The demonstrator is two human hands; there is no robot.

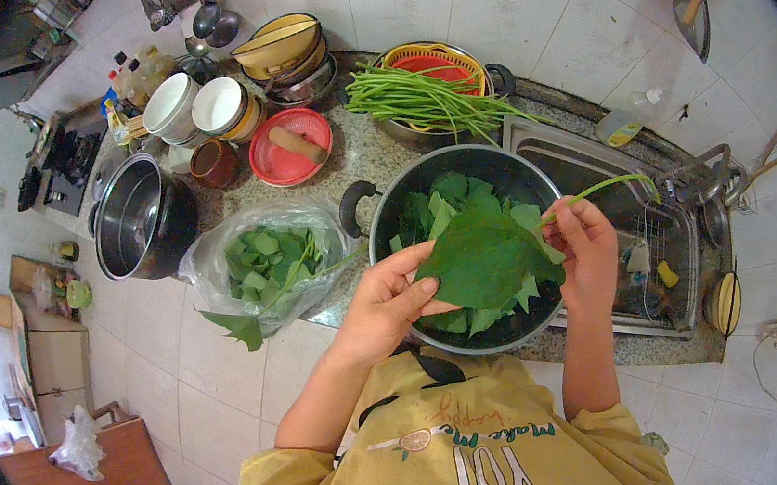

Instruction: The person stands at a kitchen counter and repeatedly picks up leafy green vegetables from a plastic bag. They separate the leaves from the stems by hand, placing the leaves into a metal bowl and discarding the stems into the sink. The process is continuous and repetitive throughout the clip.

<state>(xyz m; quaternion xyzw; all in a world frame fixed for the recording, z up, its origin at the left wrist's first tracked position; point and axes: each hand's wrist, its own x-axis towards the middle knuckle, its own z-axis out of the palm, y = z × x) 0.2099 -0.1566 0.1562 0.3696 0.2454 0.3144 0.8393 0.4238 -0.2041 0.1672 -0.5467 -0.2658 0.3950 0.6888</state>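
A broad green leaf (488, 259) is spread between my two hands, above a dark pot (391, 205) that holds many similar leaves. My left hand (390, 296) pinches the leaf's left edge between thumb and fingers. With thumb and fingertips, my right hand (582, 236) grips the leaf's long green stem (609, 183), which sticks out to the right over the sink. Left of the pot, an open plastic bag (215, 249) contains more leaves, one of them hanging over its near edge. Green stalks (428, 92) lie across a yellow basket (432, 47) behind the pot.
A steel sink (600, 309) with a faucet (709, 169) lies to the right, a yellow sponge (668, 274) inside. Leftward stand an empty black pot (128, 216), white bowls (170, 104) and a red plastic bowl (274, 166) holding a brown object. A bottle (621, 124) stands behind the sink.
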